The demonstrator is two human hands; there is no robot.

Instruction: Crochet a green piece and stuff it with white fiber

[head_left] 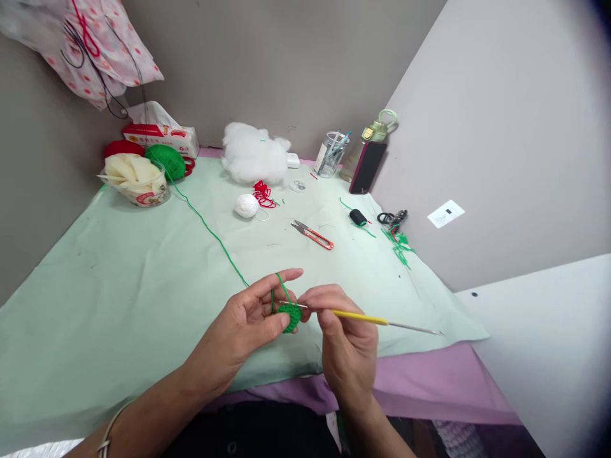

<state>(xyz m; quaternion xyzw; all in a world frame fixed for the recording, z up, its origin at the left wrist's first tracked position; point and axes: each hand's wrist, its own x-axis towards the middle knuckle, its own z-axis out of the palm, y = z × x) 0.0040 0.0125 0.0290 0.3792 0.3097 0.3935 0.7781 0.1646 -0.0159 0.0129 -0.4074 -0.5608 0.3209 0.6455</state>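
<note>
My left hand [255, 318] pinches a small piece of green crochet [289, 318] between thumb and fingers. A strand of green yarn [210, 232] loops over its raised index finger and runs back across the cloth to a green yarn ball [165, 161]. In my right hand [347, 337] is a double-ended crochet hook [363, 317] with a yellow handle, gripped like a pen. The hook's thin left end lies at the top edge of the crochet, close to the yarn. Its other metal end points right, free of anything.
Orange thread snips [314, 235] lie ahead of my hands, near a white yarn ball [247, 205] and red yarn [264, 194]. White stuffing [255, 152], a glass jar [331, 156], a bottle and a phone [368, 167] stand at the back. A plastic tub [136, 184] sits left.
</note>
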